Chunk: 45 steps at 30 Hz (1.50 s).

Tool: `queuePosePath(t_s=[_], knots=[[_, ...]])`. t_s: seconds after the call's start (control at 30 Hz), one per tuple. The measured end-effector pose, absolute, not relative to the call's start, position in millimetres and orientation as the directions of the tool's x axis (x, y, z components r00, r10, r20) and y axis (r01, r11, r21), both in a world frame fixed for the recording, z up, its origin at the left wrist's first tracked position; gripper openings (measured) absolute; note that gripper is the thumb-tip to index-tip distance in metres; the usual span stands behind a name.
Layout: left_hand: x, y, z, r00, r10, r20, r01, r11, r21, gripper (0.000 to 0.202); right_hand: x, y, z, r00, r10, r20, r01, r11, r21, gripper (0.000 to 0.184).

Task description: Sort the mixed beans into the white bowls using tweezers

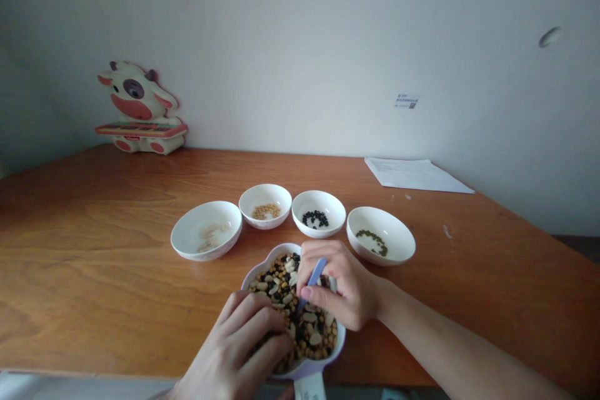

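Note:
A white scalloped dish [340,340] with a lilac outside and a short handle sits at the table's front edge, full of mixed beans and peanuts [315,339]. In my right hand [344,287] are slim blue-purple plastic tweezers [317,271], pinched between thumb and fingers, tips down in the mix. My left hand [246,340] reaches over the dish's left side with its fingers curled and close together. Those fingertips are down among the beans; what they hold, if anything, is hidden, and so is most of the thumb.
Four white bowls curve behind the dish: one with pale pieces [180,240], one with yellow beans [282,200], one with black beans [336,209], one with green beans [398,240]. Papers [419,175] lie back right. A cow toy keyboard [140,131] stands back left by the wall.

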State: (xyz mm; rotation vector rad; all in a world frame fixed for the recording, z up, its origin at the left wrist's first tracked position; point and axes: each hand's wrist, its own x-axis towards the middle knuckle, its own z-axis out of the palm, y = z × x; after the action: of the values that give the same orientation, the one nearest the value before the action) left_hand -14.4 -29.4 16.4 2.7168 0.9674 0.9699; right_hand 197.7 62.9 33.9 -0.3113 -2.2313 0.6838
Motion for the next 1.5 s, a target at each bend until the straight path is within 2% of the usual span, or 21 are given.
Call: queuePosePath(t_s=[0.13,0.53,0.8,1.23,1.5], knots=[[-14.6,-30.0,20.5,0.572,0.629,0.526,0.552,-0.77,0.32,0.015,195.7,62.7,33.0,-0.685,0.389,0.616,0.009,0.85,-0.527,0.014],[-14.8,-30.2,17.7,0.569,0.655,0.497,0.558,-0.752,0.351,0.016,198.3,61.8,36.3,-0.686,0.373,0.625,-0.069,0.822,-0.565,0.019],[-12.9,-30.0,17.3,0.56,0.658,0.503,0.555,-0.749,0.362,0.014,197.1,61.4,35.8,-0.708,0.349,0.614,-0.067,0.832,-0.55,0.029],[-14.8,-30.5,13.8,0.567,0.66,0.493,0.557,-0.748,0.362,0.014,196.4,61.4,32.7,-0.733,0.341,0.588,-0.06,0.83,-0.555,0.02],[-12.9,-31.8,15.4,0.572,0.662,0.484,0.553,-0.747,0.368,0.013,195.8,61.0,32.6,-0.727,0.343,0.595,-0.063,0.83,-0.554,0.025]])
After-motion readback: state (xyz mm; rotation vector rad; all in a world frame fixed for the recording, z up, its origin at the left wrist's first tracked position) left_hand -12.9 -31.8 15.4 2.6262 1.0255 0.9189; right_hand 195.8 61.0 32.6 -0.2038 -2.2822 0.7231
